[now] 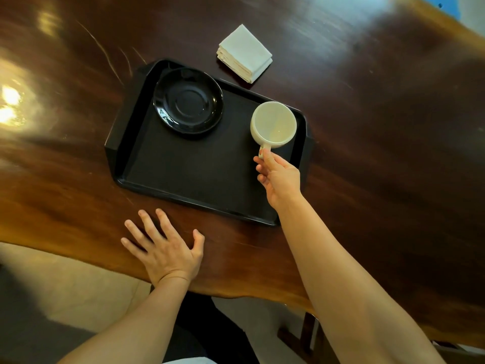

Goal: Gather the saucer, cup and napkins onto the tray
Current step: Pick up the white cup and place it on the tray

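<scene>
Right hand (279, 177) is pinching the handle of the cream cup (273, 125), grip closed, over the black tray's (189, 177) right end. Glossy black saucer (188, 101) is sitting far-left on it. Folded white napkins (244, 53) are lying on the table (367, 101); left hand (165, 248) is resting flat, holding nothing.

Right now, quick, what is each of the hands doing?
Left hand: open, fingers spread, flat on the table, holding nothing.
Right hand: closed on the handle of the cup, over the tray.

black tray (199, 179), glossy black saucer (188, 100), cream cup (273, 124), white napkins (245, 53), reddish-brown streaked table (380, 127).
</scene>
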`<state>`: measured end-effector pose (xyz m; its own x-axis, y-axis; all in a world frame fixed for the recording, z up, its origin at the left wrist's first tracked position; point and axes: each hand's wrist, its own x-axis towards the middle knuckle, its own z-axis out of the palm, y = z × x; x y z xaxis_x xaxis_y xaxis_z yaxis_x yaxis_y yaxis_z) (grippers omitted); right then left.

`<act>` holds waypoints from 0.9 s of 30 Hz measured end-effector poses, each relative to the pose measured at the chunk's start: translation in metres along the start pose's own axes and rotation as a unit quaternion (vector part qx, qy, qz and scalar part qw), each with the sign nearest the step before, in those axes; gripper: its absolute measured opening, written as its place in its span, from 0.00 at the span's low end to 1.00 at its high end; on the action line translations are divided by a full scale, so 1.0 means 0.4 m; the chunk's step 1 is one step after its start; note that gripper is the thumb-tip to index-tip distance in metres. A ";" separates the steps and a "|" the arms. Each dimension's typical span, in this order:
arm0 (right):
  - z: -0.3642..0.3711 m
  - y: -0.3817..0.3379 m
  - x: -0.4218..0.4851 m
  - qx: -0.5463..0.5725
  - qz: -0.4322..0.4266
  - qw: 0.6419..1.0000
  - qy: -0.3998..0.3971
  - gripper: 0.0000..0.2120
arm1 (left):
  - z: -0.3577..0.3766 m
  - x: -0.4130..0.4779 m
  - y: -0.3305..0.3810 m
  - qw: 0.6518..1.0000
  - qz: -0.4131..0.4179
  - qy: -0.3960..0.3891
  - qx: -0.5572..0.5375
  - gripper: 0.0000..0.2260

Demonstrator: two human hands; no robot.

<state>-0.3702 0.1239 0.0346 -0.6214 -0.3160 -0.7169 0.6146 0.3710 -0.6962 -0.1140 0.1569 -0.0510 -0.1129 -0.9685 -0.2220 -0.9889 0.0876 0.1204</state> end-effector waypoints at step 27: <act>0.146 -0.209 0.077 -0.448 -0.417 0.785 0.094 0.12 | 0.001 0.001 0.000 1.000 -0.006 -0.015 0.015 0.45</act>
<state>-0.4124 0.0319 0.0684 -0.7392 -0.6715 0.0519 -0.5803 0.5959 -0.5550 -0.1142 0.1567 -0.0514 -0.1026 -0.9624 -0.2514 -0.9927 0.0828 0.0880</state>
